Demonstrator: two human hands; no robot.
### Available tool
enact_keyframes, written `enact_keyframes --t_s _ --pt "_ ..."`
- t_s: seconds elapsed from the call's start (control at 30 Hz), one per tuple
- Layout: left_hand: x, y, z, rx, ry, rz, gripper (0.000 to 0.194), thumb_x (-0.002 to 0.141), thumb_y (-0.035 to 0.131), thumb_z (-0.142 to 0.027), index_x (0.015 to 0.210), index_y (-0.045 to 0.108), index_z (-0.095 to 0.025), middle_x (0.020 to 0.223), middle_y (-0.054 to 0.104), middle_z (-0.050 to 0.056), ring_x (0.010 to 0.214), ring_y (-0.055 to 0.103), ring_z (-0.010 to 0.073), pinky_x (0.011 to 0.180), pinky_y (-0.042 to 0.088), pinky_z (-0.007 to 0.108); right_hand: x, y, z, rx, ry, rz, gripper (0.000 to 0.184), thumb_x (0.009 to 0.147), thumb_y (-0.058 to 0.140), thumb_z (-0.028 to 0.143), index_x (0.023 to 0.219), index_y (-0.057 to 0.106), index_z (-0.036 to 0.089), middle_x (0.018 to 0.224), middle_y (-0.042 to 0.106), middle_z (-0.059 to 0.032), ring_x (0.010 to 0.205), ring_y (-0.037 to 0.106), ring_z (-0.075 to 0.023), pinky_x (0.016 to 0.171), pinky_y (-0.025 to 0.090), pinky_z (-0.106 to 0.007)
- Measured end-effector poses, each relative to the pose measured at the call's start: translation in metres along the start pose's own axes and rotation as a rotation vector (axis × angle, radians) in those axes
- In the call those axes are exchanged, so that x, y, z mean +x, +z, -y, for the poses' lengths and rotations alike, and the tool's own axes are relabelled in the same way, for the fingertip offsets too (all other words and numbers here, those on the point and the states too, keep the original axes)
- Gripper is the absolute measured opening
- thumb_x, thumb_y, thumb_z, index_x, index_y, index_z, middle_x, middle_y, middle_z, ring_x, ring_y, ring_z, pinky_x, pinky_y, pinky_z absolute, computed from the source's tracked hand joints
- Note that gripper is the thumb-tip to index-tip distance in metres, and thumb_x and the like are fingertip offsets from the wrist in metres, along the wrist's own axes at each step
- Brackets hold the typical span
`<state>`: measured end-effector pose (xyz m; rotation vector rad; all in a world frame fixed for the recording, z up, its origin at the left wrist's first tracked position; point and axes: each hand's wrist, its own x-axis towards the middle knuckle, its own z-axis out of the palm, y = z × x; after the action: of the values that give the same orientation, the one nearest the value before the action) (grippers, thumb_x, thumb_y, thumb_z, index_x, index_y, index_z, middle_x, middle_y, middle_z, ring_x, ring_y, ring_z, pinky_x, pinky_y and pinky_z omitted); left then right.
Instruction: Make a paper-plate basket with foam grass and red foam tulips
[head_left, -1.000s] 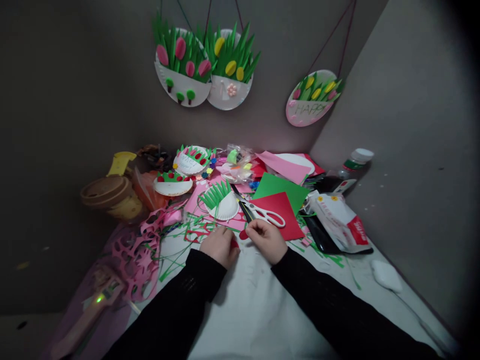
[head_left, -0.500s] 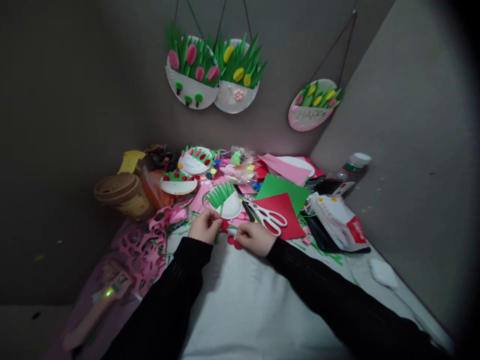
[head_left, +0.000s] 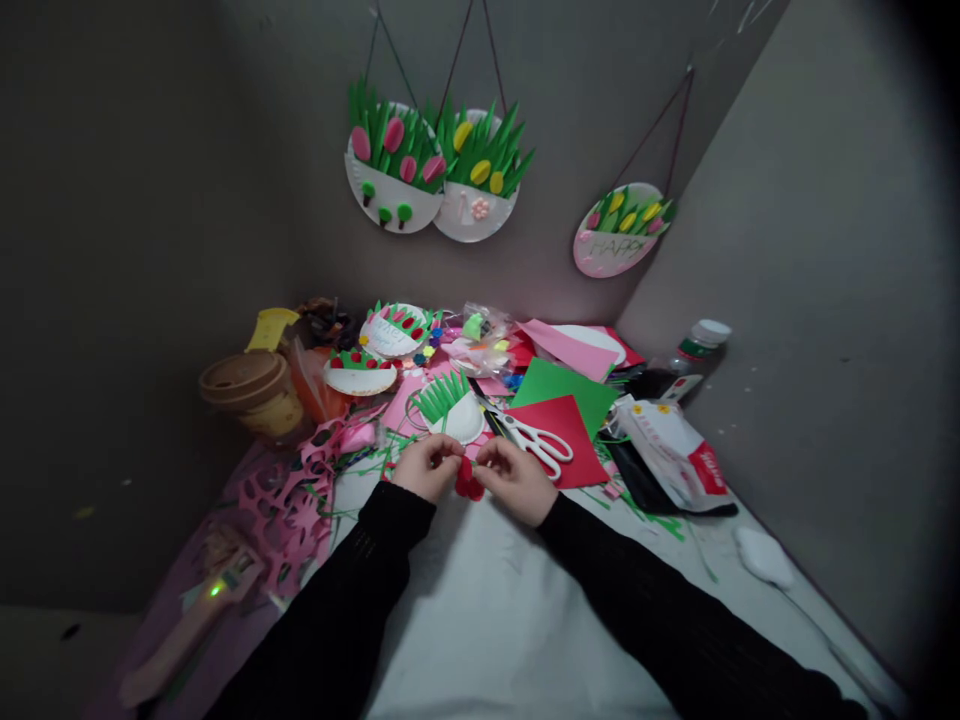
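My left hand and my right hand meet over the white table cover, both with fingers pinched. Between them they hold small red paper pieces, rounded like petals. Just beyond the hands lies a white paper plate half with green paper grass. White-handled scissors rest on a red paper sheet to the right of my right hand.
Green paper, pink paper and finished plate crafts crowd the back of the table. Pink cut-out scrap and a glue gun lie at left, stacked cups behind. A bottle and packet sit right. Three plate crafts hang on the wall.
Both hands moved forward toward the grass plate, then drew together; the red pieces now sit pinched between the fingertips. The camera tipped down slightly.
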<state>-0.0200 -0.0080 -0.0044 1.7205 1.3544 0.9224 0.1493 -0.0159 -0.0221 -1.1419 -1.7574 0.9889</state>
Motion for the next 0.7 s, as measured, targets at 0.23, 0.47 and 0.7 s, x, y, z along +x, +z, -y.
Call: enact_keyframes --t_s 0.23,0.47,0.7 --pt "-0.009 0.02 -0.016 -0.092 -0.059 0.08 0.018 0.073 0.054 -0.03 0.077 0.059 -0.014 0.065 0.065 0.003 0.055 0.055 0.0125 0.054 0.041 0.023 0.002 0.002 -0.004 0.357 0.111 -0.173 0.014 0.067 0.06 0.025 0.076 0.051 0.018 0.062 0.052 0.0043 0.054 0.049 -0.0097 0.051 0.039 -0.022" --pt "-0.005 0.026 -0.008 -0.31 -0.174 0.075 0.017 0.074 0.052 -0.031 0.067 0.049 -0.017 0.05 0.056 -0.003 0.043 0.049 0.0084 0.045 0.036 0.019 -0.001 0.0 -0.012 0.262 0.099 -0.186 0.013 0.071 0.06 0.023 0.079 0.05 0.019 0.06 0.054 0.0042 0.053 0.052 -0.0109 0.051 0.04 -0.022" --pt "-0.005 0.016 -0.016 -0.4 -0.247 0.171 0.013 0.069 0.053 -0.027 0.063 0.05 -0.017 0.049 0.053 -0.005 0.041 0.044 0.0063 0.041 0.036 0.017 -0.003 -0.014 -0.007 0.015 -0.257 -0.084 0.013 0.076 0.054 0.012 0.084 0.06 0.02 0.078 0.061 -0.001 0.069 0.056 -0.0135 0.063 0.043 -0.025"
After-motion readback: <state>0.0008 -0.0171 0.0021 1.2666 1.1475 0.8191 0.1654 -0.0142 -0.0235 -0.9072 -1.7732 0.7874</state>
